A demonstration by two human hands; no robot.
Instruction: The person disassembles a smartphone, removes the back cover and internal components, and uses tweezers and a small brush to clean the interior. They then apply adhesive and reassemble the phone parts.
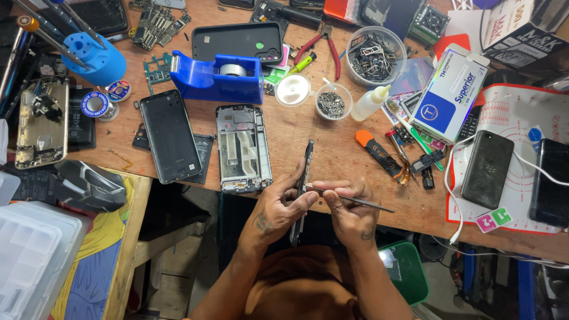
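My left hand (277, 206) grips a thin phone part (307, 161) held on edge, its top end rising over the wooden bench (332, 148). My right hand (349, 208) pinches a slim metal tool (355, 200) that lies almost level, its tip touching the part between my two hands. Both hands hover at the bench's front edge. An opened phone frame (243, 148) lies just left of my left hand, with a black phone back (170, 135) beside it.
A blue tape dispenser (218, 75), small dishes of screws (331, 102), a tub of metal parts (374, 56), red pliers (323, 41), a white glue bottle (370, 102), a white box (449, 93), phones on a red-edged mat (487, 168) and a clear plastic organiser (29, 255) surround me.
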